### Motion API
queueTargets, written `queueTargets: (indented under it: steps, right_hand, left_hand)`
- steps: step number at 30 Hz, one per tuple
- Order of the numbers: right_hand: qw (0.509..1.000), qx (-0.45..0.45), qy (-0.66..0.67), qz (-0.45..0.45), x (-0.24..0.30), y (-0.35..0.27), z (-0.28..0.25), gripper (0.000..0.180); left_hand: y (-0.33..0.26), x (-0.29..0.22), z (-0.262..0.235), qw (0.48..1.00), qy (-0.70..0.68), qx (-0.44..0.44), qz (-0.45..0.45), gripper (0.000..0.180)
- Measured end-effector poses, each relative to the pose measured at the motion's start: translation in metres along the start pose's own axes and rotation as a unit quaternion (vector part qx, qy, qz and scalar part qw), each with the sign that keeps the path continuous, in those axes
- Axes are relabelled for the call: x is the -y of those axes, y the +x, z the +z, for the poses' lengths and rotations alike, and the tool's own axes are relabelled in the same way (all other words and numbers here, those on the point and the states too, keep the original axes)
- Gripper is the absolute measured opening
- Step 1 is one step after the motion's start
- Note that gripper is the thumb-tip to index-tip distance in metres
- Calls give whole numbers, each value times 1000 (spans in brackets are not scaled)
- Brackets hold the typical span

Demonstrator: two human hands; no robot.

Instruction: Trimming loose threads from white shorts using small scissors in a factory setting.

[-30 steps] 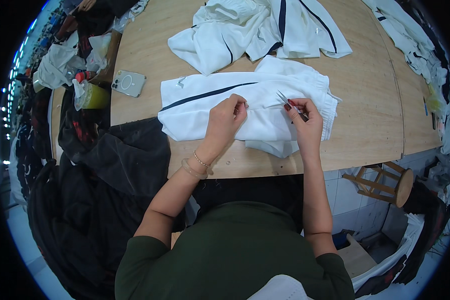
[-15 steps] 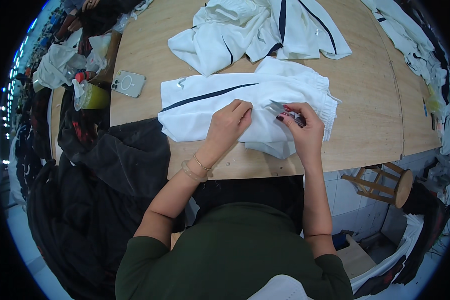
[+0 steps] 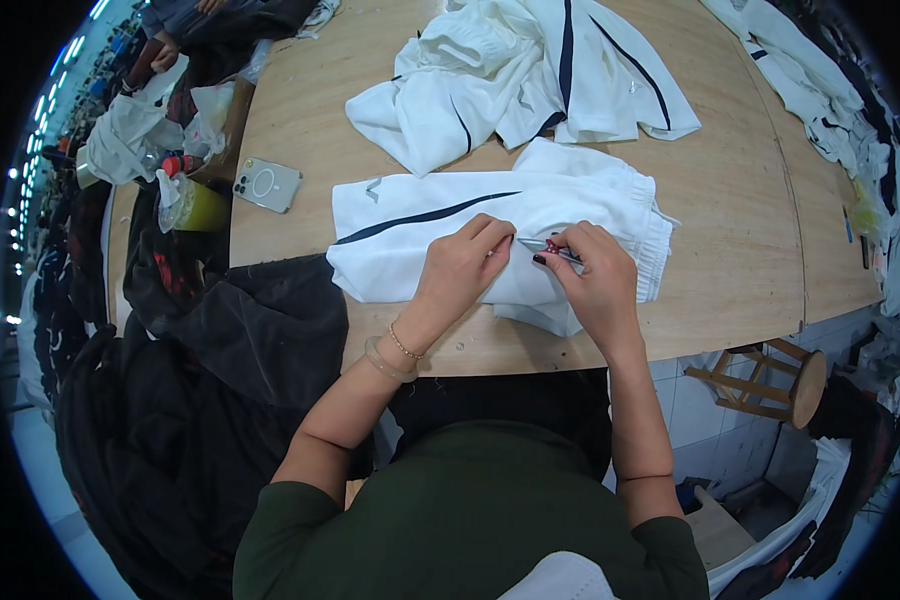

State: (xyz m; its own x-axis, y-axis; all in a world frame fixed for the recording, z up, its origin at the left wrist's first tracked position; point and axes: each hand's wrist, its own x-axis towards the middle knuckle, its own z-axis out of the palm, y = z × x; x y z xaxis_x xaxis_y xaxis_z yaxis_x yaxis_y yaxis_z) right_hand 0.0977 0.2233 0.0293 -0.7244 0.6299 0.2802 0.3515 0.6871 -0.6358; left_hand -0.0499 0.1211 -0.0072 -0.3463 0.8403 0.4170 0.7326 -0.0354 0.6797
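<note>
Over the white garment: hands nearly fingertip to fingertip, snips in the right

Near edge of the wooden table: white garment lies flat and folded, elastic waistband to the right, dark stripe running along the left part. Both hands are over its middle.

Left hand: forearm slants up and to the right from a bent elbow, wrist roughly in line with it. Back of the hand faces up, fingers curled, thumb against forefinger in a closed pinch. Can't tell what, if anything, is between the tips; too small. Beaded bracelet and pale bangle sit at that wrist.

Right hand: forearm comes up steeper, nearly upright in view, hand leaning left toward the other one. Fingers and thumb are closed around small metal snips, tips pointing left, just beside the left fingertips. Can't tell whether the blades touch cloth.

Around the work: heap of white clothing with dark stripes just beyond the garment. Phone lies on the table to the left, well apart from the hands. Dark cloth hangs over the table's left front corner. Wooden stool stands off to the right, below table level.
</note>
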Motion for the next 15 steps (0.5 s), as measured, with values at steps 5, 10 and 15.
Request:
queueTargets:
  steps: [5,10,15]
  right_hand:
    - [1000,15,10,9,2,1,-1,14]
    - [1000,22,15,12,1,3,-2,14]
    - [1000,19,16,15,0,8,0,14]
  left_hand:
    - [-1,0,0,1000,4,0,2,10]
    - [-1,2,0,1000,6,-1,4,10]
    - [4,4,1,1000,6,-1,7,11]
